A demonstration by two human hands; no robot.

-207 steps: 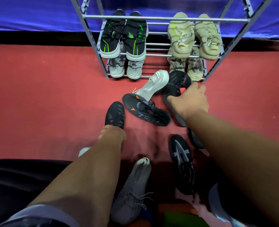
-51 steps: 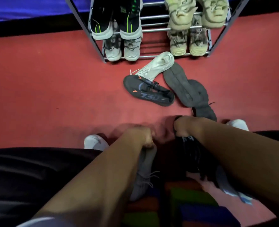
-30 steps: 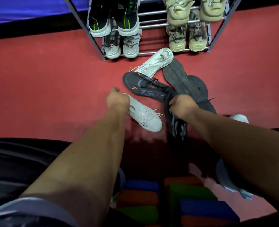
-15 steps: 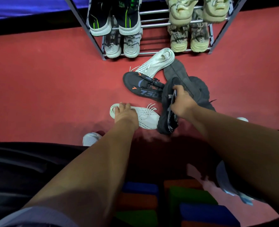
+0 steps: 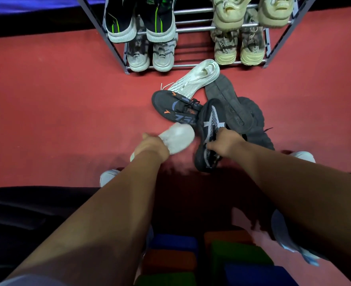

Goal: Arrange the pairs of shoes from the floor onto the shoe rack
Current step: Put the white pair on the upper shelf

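Observation:
My left hand grips a white knit shoe, toe pointing away and lifted, blurred. My right hand holds a black shoe with a white cross pattern by its collar, tilted on its side. On the red floor ahead lie a matching white shoe, a black shoe with orange marks and dark shoes sole-up. The metal shoe rack at the top holds black-green, grey and beige pairs.
Red carpet spreads left and right of the pile. My own white shoe tips show near my knees. A coloured patchwork stool sits below me. A blue cloth edge runs along the top left.
My left hand has picked the white shoe up off the floor and turned it toe-forward. My right hand has shifted the black cross-pattern shoe slightly; the view moved a little closer.

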